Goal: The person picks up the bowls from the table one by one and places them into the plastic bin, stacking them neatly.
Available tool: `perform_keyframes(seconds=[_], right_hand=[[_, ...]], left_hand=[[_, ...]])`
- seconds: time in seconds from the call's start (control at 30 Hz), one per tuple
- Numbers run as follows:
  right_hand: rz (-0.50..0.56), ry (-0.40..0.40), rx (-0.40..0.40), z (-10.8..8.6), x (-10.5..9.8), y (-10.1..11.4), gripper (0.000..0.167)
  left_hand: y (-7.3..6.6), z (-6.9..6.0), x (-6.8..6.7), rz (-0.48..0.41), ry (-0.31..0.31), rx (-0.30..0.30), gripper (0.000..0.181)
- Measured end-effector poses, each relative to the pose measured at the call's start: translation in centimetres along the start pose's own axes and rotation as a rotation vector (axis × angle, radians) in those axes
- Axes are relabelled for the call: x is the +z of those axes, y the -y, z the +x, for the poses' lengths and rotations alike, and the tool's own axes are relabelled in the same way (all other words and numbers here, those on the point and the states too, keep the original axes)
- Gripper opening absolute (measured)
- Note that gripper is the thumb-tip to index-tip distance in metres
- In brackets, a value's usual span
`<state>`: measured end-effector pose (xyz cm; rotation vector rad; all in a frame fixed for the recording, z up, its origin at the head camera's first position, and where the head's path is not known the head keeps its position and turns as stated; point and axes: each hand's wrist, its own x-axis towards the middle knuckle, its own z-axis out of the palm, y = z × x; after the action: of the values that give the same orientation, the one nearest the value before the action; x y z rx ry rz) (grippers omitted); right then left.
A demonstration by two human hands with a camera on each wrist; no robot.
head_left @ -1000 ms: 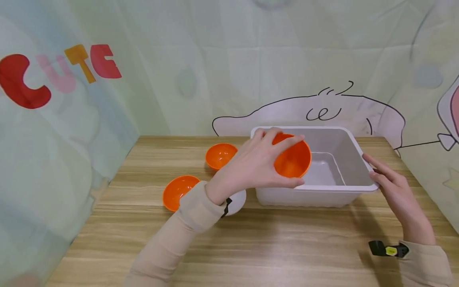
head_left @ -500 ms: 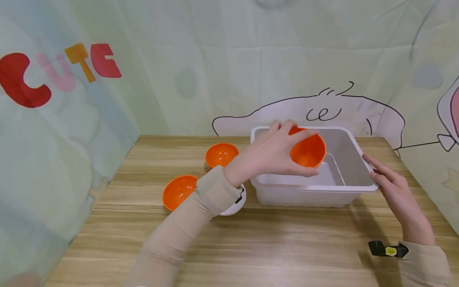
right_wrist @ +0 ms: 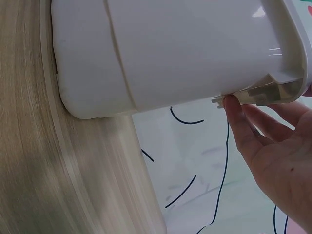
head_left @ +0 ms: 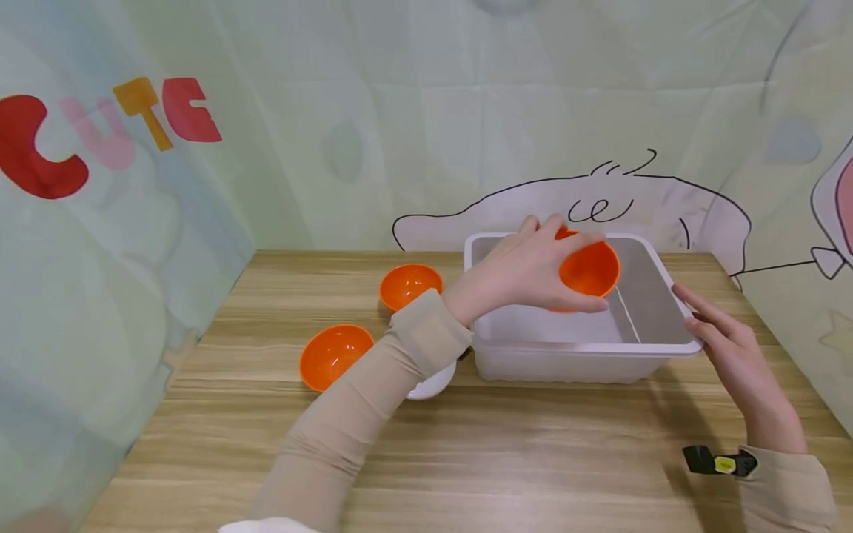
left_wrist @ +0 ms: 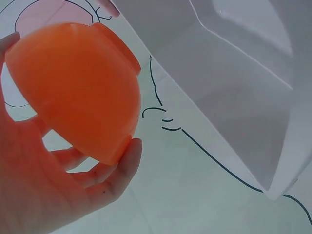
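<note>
My left hand (head_left: pixel 533 268) grips an orange bowl (head_left: pixel 589 269) above the inside of a grey-white plastic bin (head_left: pixel 573 349). In the left wrist view the fingers and thumb of the left hand (left_wrist: pixel 63 170) curl round the tilted orange bowl (left_wrist: pixel 78 87), with the bin (left_wrist: pixel 219 92) beside it. My right hand (head_left: pixel 743 359) holds the bin's right rim. In the right wrist view the right hand (right_wrist: pixel 273 141) has its fingers at the rim of the bin (right_wrist: pixel 185 48).
Left of the bin, two orange bowls (head_left: pixel 408 285) (head_left: pixel 333 355) stand on the wooden table (head_left: pixel 520 451). A white dish (head_left: pixel 435 381) lies partly hidden under my left forearm. A printed cloth (head_left: pixel 426 126) hangs behind the table.
My left hand has carried the orange bowl to the right and slightly towards the back, farther over the bin. The right hand has kept its place on the rim.
</note>
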<state>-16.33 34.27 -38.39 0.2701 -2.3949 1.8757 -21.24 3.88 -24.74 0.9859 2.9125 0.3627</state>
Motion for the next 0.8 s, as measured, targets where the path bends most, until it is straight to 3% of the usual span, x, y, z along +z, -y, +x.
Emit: perform_keyframes(seconds=[0.43, 0.8], right_hand=[[0.021, -0.007, -0.004, 0.0, 0.0, 0.0, 0.047], [0.134, 0.028, -0.023, 0.0, -0.1, -0.1, 0.047]], left_hand=[[-0.6, 1.8, 0.0, -0.005, 0.023, 0.019, 0.079], [-0.3, 3.4, 0.3, 0.023, 0.051, 0.068, 0.080]])
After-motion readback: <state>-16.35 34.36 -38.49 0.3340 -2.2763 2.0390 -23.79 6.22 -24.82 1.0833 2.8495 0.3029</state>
